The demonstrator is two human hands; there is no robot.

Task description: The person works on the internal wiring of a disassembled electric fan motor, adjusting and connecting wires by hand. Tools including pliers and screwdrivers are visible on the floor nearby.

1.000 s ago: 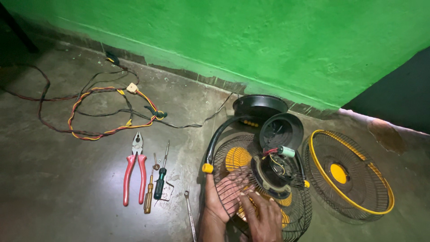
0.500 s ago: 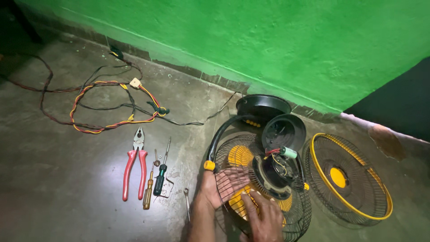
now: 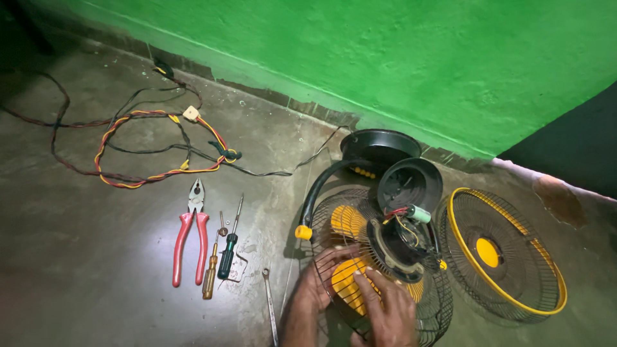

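1. Head view: a dismantled table fan lies on the concrete floor [image 3: 96, 270] below a green wall [image 3: 398, 58].
2. Left hand [image 3: 319, 287] lies flat on the rear wire guard [image 3: 379, 270], fingers spread over the mesh at its left edge, gripping nothing that I can see.
3. Right hand [image 3: 385, 308] presses palm-down on the guard over the yellow blade [image 3: 347, 283], fingers slightly apart and pointing up toward the motor [image 3: 402, 241]; nothing pinched.
4. The motor sits in the middle of the guard with its back open; red and yellow wires and a small white-green capacitor [image 3: 419, 214] stick out at the top.
5. The black motor cover [image 3: 409, 183] lies just above the motor, and the round black base [image 3: 380, 146] beyond it near the wall.
6. The front guard with yellow rim [image 3: 504, 254] lies flat to the right, just beside the rear guard.
7. Tools sit left of the fan: red-handled pliers [image 3: 189, 241], a yellow-handled screwdriver [image 3: 211, 273], a green-black screwdriver [image 3: 228, 250], a thin spanner [image 3: 270, 308].
8. Loose red-yellow wire loops [image 3: 151, 144] lie further left, well apart from the hands.
9. Step, judged: steadying or positioning the guard-and-motor assembly with both palms.
10. Next move calls for a firm hold on the mesh, with fingers kept clear of the exposed wires.
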